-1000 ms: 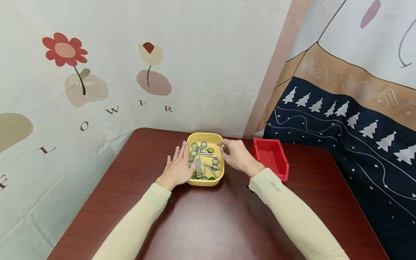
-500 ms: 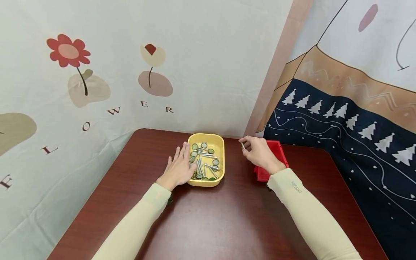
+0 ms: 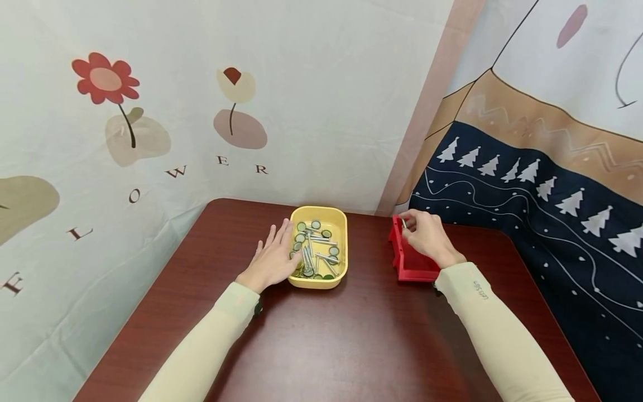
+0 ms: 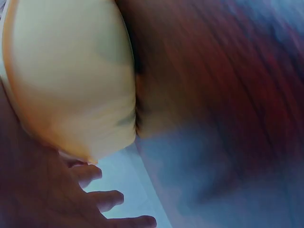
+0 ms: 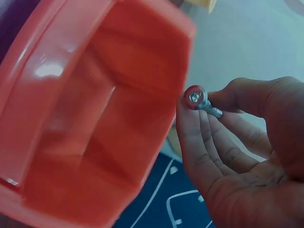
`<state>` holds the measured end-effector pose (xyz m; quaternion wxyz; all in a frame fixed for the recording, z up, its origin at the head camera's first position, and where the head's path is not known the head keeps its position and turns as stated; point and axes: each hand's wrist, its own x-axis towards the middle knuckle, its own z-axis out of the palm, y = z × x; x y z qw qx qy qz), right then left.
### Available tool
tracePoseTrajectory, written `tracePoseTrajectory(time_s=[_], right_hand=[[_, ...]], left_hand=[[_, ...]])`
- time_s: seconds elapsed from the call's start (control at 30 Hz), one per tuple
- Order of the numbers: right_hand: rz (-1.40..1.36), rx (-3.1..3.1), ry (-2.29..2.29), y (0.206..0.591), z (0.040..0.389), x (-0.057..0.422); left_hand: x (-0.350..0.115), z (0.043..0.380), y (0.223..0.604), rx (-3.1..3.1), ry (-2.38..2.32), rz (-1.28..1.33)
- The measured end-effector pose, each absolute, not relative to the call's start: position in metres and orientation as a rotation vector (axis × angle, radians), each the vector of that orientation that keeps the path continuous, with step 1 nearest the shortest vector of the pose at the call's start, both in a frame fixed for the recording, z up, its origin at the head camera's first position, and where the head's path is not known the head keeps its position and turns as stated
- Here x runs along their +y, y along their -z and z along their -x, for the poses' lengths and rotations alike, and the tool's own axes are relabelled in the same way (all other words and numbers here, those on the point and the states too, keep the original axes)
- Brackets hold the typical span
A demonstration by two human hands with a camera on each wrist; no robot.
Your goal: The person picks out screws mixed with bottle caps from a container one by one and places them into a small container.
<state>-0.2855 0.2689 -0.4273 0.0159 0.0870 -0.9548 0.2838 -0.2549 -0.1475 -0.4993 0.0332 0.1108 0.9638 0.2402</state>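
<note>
A metal bolt with a round socket head is pinched between the thumb and fingers of my right hand. That hand is over the far part of the red bin, and in the right wrist view the bolt head shows right at the bin's edge. My left hand lies along the left side of the yellow tray, its fingers straight and spread. Inside the tray are several loose bolts and several round greenish-grey discs. From the right wrist, the bin's visible inside shows bare red plastic.
Both containers stand near the back of a dark red-brown table, the bin to the right of the tray. Behind them hangs a pale cloth printed with flowers, and a navy cloth with white trees hangs at the right.
My right hand has carried the bolt rightward from the tray's right rim to over the red bin. The left hand has stayed beside the tray, shifting only slightly.
</note>
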Motion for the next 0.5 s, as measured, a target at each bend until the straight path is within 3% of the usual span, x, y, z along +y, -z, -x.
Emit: tracePoseTrajectory(time_s=[0.5], right_hand=[[-0.172, -3.086, -0.663, 0.460, 0.296, 0.285]], left_hand=[[-0.150, 0.253, 0.500, 2.970, -0.714, -0.353]])
